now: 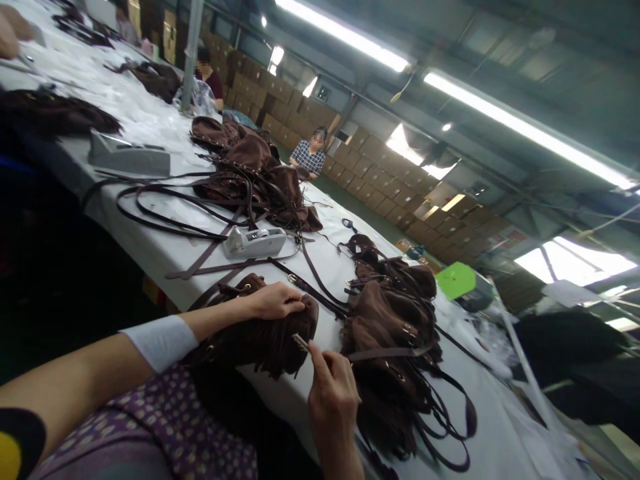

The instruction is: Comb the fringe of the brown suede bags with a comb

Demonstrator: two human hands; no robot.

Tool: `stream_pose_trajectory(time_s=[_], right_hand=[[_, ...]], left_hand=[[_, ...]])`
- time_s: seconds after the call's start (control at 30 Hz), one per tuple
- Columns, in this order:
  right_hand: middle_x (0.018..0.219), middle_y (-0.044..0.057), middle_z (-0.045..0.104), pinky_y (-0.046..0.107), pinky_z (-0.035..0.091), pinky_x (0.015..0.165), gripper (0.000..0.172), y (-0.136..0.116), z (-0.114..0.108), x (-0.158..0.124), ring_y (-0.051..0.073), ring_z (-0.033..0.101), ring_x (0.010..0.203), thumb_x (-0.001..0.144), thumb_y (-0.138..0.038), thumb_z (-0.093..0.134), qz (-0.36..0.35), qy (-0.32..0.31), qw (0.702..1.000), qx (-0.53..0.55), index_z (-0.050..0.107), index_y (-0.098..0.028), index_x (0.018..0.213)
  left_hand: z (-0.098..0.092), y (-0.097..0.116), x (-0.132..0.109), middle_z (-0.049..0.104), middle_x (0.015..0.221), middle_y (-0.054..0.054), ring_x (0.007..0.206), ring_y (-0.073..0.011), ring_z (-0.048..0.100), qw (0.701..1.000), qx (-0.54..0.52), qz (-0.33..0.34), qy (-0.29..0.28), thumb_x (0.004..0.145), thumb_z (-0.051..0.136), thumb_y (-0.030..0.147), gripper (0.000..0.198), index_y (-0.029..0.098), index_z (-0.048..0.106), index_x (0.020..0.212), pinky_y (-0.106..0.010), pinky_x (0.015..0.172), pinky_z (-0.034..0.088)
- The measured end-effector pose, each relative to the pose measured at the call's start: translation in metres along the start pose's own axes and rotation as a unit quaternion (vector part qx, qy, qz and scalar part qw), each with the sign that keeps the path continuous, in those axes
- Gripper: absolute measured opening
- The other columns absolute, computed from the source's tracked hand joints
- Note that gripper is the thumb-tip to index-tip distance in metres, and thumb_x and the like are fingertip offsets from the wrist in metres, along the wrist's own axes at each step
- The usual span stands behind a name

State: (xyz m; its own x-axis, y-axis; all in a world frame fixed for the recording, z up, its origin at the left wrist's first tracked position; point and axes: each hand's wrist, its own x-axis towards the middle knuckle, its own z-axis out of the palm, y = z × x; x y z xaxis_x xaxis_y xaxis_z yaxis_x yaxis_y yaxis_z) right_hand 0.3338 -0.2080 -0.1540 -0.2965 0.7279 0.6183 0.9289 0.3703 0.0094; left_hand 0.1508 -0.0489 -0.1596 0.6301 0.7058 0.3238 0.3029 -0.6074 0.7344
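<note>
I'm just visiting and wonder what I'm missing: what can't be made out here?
All in the head view:
- Small metal piece: its held end is hidden by the right hand; too small to identify.
- Brown bag: partly covered by the left forearm.
- Another person's hand: blurred, cut off by the left edge.
- Far heap of brown bags: overlap hides their number.

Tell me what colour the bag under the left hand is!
The fringed bag is dark brown, seen best in the head view.
</note>
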Motion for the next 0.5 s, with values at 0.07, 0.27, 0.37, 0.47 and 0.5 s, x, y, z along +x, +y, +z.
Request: stream_pose_trajectory(time_s=[0.07,0.27,0.37,0.47,0.5], right_hand=[[0.085,0.007,0.058,0.032,0.044,0.072,0.044,-0.01,0.007,0.02,0.02,0.052,0.078,0.088,-0.002,0.038,-0.024,-0.015,0.999,-0.041,0.059,-0.021,0.122],[0.081,0.007,0.059,0.034,0.044,0.067,0.036,-0.046,0.067,-0.013,0.023,0.053,0.079,0.082,-0.011,0.057,-0.032,-0.167,0.984,-0.051,0.063,-0.026,0.115],[0.08,0.005,0.062,0.038,0.048,0.073,0.026,-0.06,0.1,-0.076,0.025,0.057,0.082,0.078,-0.021,0.066,-0.043,-0.239,0.97,-0.01,0.068,-0.034,0.1],[0.074,0.001,0.064,0.036,0.051,0.073,0.016,-0.06,0.115,-0.137,0.022,0.061,0.075,0.079,-0.022,0.065,-0.046,-0.28,0.958,0.031,0.069,-0.036,0.086],[0.074,0.001,0.065,0.034,0.052,0.071,0.019,-0.056,0.114,-0.15,0.022,0.062,0.074,0.082,-0.02,0.061,-0.024,-0.278,0.96,0.039,0.069,-0.034,0.09]], left_hand=[[-0.002,0.001,0.002,0.043,0.054,0.005,0.054,-0.01,0.038,0.999,-0.046,-0.012,-0.013,0.084,0.051,0.037,0.032,0.016,0.05,0.061,-0.024,0.053,0.025],[-0.01,-0.007,0.005,0.04,0.054,0.005,0.056,-0.0105,0.038,0.996,-0.061,-0.042,0.039,0.084,0.048,0.039,0.035,0.016,0.046,0.057,-0.024,0.054,0.026],[-0.019,-0.014,0.01,0.042,0.056,0.004,0.059,-0.0116,0.04,0.991,-0.046,-0.068,0.102,0.087,0.042,0.039,0.036,0.017,0.044,0.058,-0.025,0.057,0.028],[-0.028,-0.024,0.014,0.043,0.057,0.003,0.059,-0.0127,0.042,0.983,-0.025,-0.102,0.154,0.089,0.038,0.042,0.038,0.018,0.044,0.06,-0.026,0.058,0.028],[-0.029,-0.028,0.015,0.043,0.057,0.003,0.059,-0.0129,0.043,0.98,-0.018,-0.111,0.162,0.089,0.038,0.043,0.038,0.018,0.044,0.06,-0.026,0.058,0.028]])
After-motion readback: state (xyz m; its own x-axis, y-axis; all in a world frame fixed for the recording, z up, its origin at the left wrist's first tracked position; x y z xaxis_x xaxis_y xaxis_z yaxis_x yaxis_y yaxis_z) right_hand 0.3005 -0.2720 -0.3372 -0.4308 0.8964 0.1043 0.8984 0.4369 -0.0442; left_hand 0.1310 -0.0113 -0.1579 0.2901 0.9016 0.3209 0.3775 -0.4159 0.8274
